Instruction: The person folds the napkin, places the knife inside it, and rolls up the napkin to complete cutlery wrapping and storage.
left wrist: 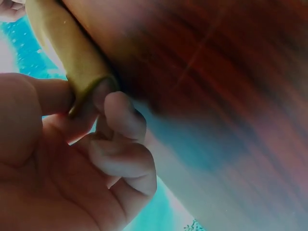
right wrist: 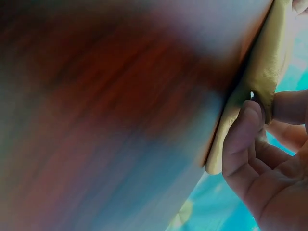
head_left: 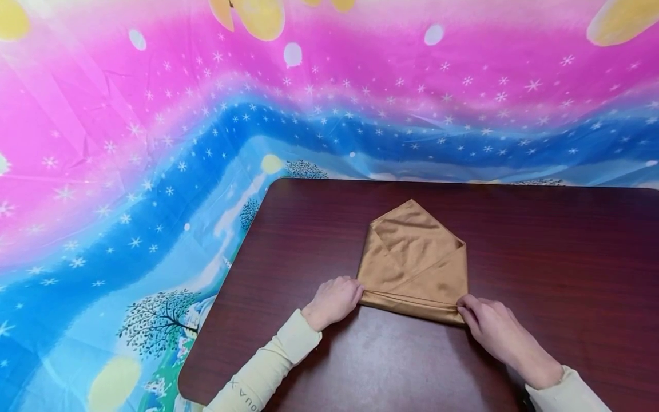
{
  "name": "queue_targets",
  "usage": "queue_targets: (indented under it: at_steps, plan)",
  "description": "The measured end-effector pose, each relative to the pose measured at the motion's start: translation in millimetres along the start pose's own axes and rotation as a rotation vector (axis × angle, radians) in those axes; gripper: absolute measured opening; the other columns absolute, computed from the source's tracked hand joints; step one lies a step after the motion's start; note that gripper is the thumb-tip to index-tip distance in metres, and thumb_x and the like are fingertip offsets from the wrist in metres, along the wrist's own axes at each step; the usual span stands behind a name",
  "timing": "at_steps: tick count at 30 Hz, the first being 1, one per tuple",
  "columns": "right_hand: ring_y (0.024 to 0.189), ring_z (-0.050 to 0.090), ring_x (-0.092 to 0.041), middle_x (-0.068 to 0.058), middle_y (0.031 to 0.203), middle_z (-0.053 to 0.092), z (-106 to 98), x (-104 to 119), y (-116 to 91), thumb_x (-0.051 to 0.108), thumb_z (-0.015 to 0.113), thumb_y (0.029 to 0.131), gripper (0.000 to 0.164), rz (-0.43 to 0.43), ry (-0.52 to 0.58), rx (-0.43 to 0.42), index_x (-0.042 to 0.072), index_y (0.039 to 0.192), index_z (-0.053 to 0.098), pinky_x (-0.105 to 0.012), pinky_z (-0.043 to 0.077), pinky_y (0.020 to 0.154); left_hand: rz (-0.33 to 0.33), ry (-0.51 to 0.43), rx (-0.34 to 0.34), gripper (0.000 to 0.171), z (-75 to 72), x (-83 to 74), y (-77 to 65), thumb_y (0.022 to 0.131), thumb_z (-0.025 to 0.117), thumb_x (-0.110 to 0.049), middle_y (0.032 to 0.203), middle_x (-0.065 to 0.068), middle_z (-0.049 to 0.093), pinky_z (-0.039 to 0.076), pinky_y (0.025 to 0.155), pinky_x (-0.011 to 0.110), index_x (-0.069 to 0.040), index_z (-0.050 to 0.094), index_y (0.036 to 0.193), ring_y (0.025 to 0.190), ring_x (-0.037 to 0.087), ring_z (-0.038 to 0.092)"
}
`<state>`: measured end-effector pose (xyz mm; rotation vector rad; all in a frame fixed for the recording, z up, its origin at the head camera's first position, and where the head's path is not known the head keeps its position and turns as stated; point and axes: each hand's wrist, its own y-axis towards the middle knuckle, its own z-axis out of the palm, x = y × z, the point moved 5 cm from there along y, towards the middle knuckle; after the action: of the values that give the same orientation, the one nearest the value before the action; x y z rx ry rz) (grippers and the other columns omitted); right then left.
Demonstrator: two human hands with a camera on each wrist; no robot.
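Note:
A golden-brown satin cloth [head_left: 417, 257] lies folded on the table, its far end brought to a point and its near edge folded into a narrow band. My left hand [head_left: 336, 298] pinches the left end of that band. In the left wrist view, thumb and fingers of the left hand [left wrist: 82, 144] close on the cloth's edge [left wrist: 72, 48]. At the right end of the band, my right hand [head_left: 496, 326] grips the fold. The right wrist view shows the right hand [right wrist: 269, 159] pinching the cloth [right wrist: 267, 62] between thumb and fingers, with a corner hanging below.
The dark reddish-brown wooden table [head_left: 556, 257] has rounded corners and stretches beyond the cloth on both sides. Behind it and to the left hangs a pink and blue curtain [head_left: 360, 86] with snowflakes and trees, reaching the table's far edge.

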<state>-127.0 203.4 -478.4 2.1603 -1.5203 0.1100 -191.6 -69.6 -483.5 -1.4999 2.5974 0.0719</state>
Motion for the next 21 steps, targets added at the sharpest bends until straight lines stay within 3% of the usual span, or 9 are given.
queue_targets:
  at_steps: [7,12,21]
  plan:
    - [0.060,0.062,-0.020,0.002,0.067,0.066,0.6,-0.7,3.7,0.010,0.067,0.085,0.006,0.118,0.020,0.080,0.013,0.081,0.065,-0.043,0.046,0.054,-0.015,0.022,-0.026,0.041,-0.6,1.4,0.6,0.098,0.047,-0.026,0.066,0.001,0.064,0.046,0.046,0.038,-0.016,0.048,0.058,0.059,0.022,0.063]
    - [0.055,0.054,-0.017,0.005,0.059,0.059,0.9,-2.7,5.7,0.012,0.067,0.085,0.007,0.187,0.034,0.128,0.014,0.078,0.065,-0.042,0.043,0.052,-0.034,0.038,-0.037,0.045,0.8,2.1,1.4,0.098,0.048,-0.028,0.064,0.004,0.065,0.046,0.045,0.039,-0.016,0.047,0.054,0.056,0.023,0.063]
    - [0.054,0.047,-0.015,0.008,0.055,0.050,4.0,-8.8,8.4,0.014,0.067,0.085,0.013,0.261,0.059,0.209,0.013,0.074,0.061,-0.037,0.038,0.051,-0.082,0.085,-0.049,0.041,1.9,1.1,3.5,0.096,0.053,-0.031,0.069,0.005,0.067,0.049,0.050,0.040,-0.013,0.056,0.058,0.063,0.024,0.066]
